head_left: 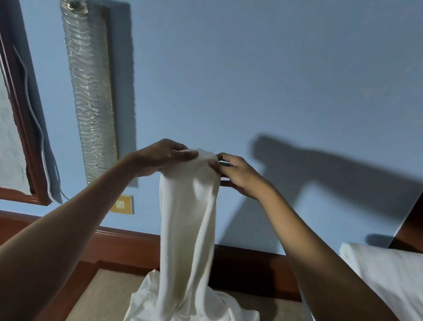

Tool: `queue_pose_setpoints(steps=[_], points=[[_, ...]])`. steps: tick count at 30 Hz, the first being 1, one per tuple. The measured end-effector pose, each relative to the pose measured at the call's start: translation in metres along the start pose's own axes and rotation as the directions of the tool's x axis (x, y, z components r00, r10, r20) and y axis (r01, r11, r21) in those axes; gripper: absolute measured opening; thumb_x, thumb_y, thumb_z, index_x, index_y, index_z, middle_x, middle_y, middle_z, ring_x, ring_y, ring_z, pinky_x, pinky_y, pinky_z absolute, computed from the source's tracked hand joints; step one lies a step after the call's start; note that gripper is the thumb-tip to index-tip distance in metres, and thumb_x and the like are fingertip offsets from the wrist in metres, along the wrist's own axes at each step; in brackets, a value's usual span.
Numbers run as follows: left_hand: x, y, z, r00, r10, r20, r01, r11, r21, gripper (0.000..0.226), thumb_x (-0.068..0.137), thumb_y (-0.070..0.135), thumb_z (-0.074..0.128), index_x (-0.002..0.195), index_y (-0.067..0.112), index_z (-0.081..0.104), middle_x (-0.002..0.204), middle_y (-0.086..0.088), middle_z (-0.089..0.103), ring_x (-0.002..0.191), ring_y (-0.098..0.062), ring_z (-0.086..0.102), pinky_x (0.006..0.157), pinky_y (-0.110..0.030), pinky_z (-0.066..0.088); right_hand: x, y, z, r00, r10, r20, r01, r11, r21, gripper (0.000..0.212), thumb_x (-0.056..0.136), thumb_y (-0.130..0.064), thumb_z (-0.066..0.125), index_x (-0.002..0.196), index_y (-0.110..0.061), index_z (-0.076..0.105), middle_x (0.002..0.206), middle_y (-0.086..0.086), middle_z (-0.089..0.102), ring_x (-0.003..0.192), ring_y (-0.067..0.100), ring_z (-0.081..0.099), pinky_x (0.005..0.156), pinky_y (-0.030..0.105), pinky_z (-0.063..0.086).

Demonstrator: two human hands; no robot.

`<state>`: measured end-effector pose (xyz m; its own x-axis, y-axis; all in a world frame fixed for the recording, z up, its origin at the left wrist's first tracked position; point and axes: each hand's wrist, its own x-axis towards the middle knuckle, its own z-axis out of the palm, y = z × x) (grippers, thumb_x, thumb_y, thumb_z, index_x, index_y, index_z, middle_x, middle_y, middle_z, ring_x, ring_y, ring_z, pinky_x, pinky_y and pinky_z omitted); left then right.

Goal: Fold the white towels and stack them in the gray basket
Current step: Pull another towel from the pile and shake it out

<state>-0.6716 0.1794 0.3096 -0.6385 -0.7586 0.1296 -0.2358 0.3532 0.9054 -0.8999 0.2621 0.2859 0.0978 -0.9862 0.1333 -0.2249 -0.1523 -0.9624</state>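
Two hands and one white towel (188, 237) between them; a second white cloth (389, 275) lies at the right edge, well apart. The towel hangs from its top edge to the tan tabletop (99, 300), where its lower end pools in loose folds; bare tabletop shows left of the pool. Both forearms reach forward and up, hands close together; the left hand (163, 158) pinches the top edge between thumb and fingers; the right hand (235, 175) pinches it likewise, lower fingers loosely curled.
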Motion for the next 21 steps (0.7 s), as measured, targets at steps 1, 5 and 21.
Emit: queue_pose_setpoints(steps=[1,5,21], points=[[-0.003,0.002,0.002,1.000,0.017,-0.004,-0.017,1.000,-0.006,0.045,0.095,0.046,0.069,0.103,0.002,0.074,0.083,-0.006,0.070,0.072,-0.017,0.065,0.060,-0.026,0.048,0.001,-0.003,0.003,1.000,-0.006,0.013,0.006,1.000,0.004,0.016,0.101,-0.028,0.064,0.104,-0.012,0.066,0.098,0.000,0.073,0.091,0.013,0.068,0.088,0.033,0.058],[-0.006,0.012,-0.002,0.995,0.042,-0.093,-0.049,0.996,-0.077,0.033,0.097,0.046,0.066,0.094,0.013,0.071,0.076,0.006,0.068,0.069,-0.012,0.065,0.059,-0.024,0.050,0.001,-0.011,0.017,1.000,0.003,0.028,-0.003,1.000,0.001,0.024,0.100,-0.032,0.064,0.106,-0.009,0.068,0.092,-0.004,0.072,0.087,0.011,0.066,0.083,0.029,0.056],[-0.015,0.006,-0.085,0.755,0.100,-0.649,-0.036,0.993,0.111,0.042,0.083,0.037,0.075,0.062,0.002,0.062,0.056,-0.005,0.047,0.054,-0.020,0.048,0.052,-0.035,0.043,0.024,-0.073,0.081,0.988,0.069,-0.141,-0.086,0.989,-0.117,0.056,0.079,-0.075,0.067,0.076,-0.018,0.071,0.069,0.005,0.057,0.060,0.020,0.051,0.064,0.027,0.038]])
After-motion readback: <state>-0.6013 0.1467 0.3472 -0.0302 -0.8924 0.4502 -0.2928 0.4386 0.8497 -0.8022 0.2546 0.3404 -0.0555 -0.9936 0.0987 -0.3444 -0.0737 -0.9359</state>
